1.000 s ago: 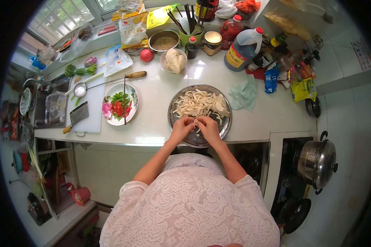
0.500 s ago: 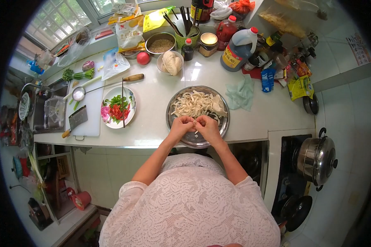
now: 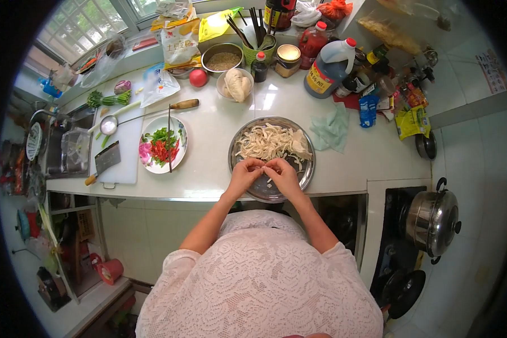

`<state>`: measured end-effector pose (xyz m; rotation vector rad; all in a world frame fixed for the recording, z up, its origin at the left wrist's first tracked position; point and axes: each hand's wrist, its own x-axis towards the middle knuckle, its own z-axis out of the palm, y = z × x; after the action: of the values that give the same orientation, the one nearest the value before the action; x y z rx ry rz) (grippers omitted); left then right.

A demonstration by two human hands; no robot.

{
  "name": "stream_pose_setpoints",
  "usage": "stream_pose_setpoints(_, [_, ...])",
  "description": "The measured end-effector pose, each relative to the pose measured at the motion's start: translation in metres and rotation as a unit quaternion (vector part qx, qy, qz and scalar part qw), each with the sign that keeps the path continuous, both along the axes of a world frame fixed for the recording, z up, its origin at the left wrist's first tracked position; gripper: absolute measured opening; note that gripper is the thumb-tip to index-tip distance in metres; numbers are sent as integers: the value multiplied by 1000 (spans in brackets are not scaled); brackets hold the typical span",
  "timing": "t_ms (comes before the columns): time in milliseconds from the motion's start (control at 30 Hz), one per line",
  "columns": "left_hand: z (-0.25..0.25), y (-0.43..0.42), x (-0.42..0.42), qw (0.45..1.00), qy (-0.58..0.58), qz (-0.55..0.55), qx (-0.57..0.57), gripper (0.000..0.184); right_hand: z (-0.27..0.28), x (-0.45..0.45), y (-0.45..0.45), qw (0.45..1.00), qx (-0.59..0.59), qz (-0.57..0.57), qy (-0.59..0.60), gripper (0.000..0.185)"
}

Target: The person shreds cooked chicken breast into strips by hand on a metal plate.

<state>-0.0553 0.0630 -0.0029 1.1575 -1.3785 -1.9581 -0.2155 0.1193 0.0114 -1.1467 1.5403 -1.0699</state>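
Note:
Both hands meet over the near part of a round steel tray [image 3: 308, 179]. Pale shredded strips [image 3: 267, 141], chicken by the look of them, are heaped in its far half, with a larger chunk [image 3: 300, 145] at the right. My left hand [image 3: 247, 173] pinches with thumb and forefinger. My right hand [image 3: 281, 173] pinches close against it, fingertips nearly touching. Between them is a small pale shred [image 3: 263, 167], mostly hidden by the fingers. A few small bits lie in the tray below. Beyond the tray, a white bowl [image 3: 222, 93] holds a large pale lump, seemingly chicken [image 3: 238, 83].
Left of the tray is a plate [image 3: 181, 155] of cut red and green vegetables with chopsticks across it. Farther left, a cleaver [image 3: 107, 158] and a ladle [image 3: 109, 125] rest on a white board [image 3: 128, 169]. A green cloth [image 3: 329, 128] lies right; bottles [image 3: 324, 73] stand behind.
Both hands stay over the tray, with only a slight shift of the fingers. The view has moved a little; the surrounding things keep their places.

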Motion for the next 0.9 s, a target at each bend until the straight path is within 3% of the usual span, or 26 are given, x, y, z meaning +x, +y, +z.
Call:
stream_pose_setpoints(67, [-8,4,-2,975,-40,64,-210,31,3,4,2,996,-47,-28,76,22])
stream_pose_setpoints(133, [-6,-1,4,962,-101,50,-250,38,5,2,-3,987,-83,-42,130,30])
stream_pose_setpoints(200, [-5,0,3,944,-158,33,-289,45,14,-2,-1,873,-138,8,469,37])
stream_pose_setpoints(267, [-4,1,1,885,-240,44,-397,52,1,-3,1,897,-124,57,420,33])
stream_pose_setpoints(333, [-3,2,1,879,-245,40,-408,52,-2,-1,6,907,-127,166,366,23])
stream_pose_setpoints(367, [-3,2,0,873,-250,35,-417,52,-4,1,9,907,-147,144,367,13])
stream_pose_setpoints(467, [11,1,-5,837,-256,9,-484,48,-10,-11,3,936,-76,60,338,14])
stream_pose_setpoints(567, [9,-1,-7,813,-303,-39,-496,35,3,-19,-13,918,-148,-23,367,17])
stream_pose_setpoints(667, [-2,-9,-3,849,-327,-19,-415,21,2,-26,-20,879,-192,-44,434,17])
stream_pose_setpoints(733, [1,-13,-1,843,-334,8,-422,13,-3,-29,-16,897,-115,62,422,14])
stream_pose_setpoints(867, [-1,-18,10,889,-268,68,-367,12,-6,-30,2,913,-47,98,393,8])
stream_pose_setpoints(900, [0,-19,10,897,-235,95,-363,12,-7,-31,5,936,-68,42,344,7])
